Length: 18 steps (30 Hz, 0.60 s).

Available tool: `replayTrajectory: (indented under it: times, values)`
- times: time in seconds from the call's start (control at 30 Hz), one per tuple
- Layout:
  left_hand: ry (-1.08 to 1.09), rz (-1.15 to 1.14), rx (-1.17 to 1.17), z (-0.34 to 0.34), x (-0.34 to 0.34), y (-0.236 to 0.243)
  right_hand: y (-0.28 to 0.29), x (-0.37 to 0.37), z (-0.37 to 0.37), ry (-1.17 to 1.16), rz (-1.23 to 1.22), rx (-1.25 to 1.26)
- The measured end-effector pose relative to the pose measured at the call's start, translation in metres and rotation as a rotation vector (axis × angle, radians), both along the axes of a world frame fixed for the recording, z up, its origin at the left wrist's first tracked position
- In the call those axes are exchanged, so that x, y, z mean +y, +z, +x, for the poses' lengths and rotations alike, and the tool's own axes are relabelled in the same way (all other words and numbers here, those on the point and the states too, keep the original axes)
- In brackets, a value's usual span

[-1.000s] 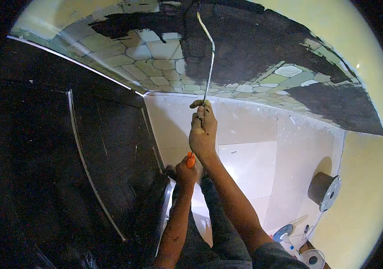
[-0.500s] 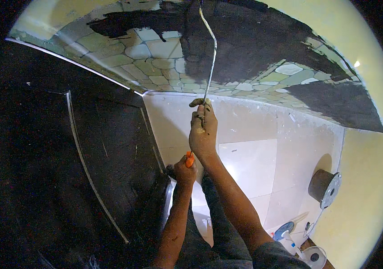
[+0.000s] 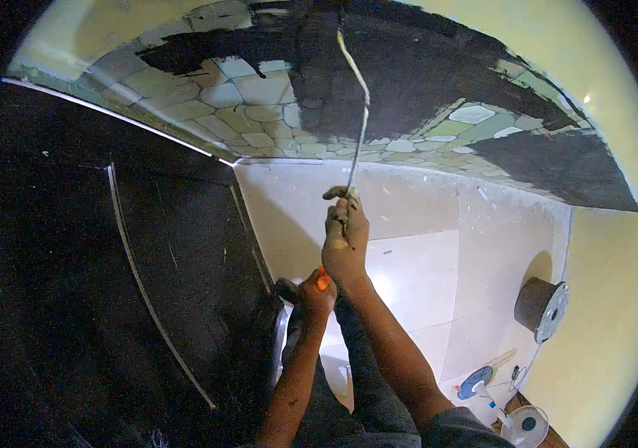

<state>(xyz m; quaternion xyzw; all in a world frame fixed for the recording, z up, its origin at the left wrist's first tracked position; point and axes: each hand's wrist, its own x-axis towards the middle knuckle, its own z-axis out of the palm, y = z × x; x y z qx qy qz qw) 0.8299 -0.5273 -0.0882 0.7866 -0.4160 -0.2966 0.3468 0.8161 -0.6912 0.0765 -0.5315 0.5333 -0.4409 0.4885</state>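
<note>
My left hand (image 3: 315, 297) is closed on the orange handle (image 3: 323, 278) of a long, bent metal rod (image 3: 362, 119). Above it, my right hand (image 3: 346, 237), smeared with dark paint, grips the rod's shaft with one finger crooked out to the left. The rod reaches up to a wall band of pale stone pattern (image 3: 259, 112), partly covered in rough dark paint (image 3: 416, 75); its far end is dark against the paint and hard to make out.
A large black panelled surface (image 3: 57, 261) fills the left. Pale square tiles (image 3: 416, 276) lie beyond my hands. On the right are a yellow wall (image 3: 595, 299), a cylindrical bucket-like object (image 3: 530, 306), and a white-and-blue fan-like item (image 3: 476, 382) with cables at the lower right.
Both my hands and the rod have shifted slightly down and to the right since the earlier frames, with the grip unchanged. The wall band sits a little differently in view.
</note>
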Motion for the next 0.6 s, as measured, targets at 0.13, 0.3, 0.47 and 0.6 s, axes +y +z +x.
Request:
replayTrajectory:
  times: [0.13,0.3,0.47,0.6]
  values:
    - [0.115,-0.116,0.175,-0.023,0.005,-0.012,0.0,-0.005,-0.014,-0.03,-0.016,0.031]
    - [0.031,-0.139,0.219,-0.042,-0.02,0.0,-0.006,-0.023,-0.033,-0.044,-0.026,0.086]
    - [0.223,-0.141,0.465,-0.041,-0.015,-0.036,-0.004,-0.024,-0.022,-0.04,-0.083,0.084]
    - [0.315,-0.113,0.601,-0.058,-0.011,-0.044,-0.015,-0.023,-0.033,-0.024,0.008,0.073]
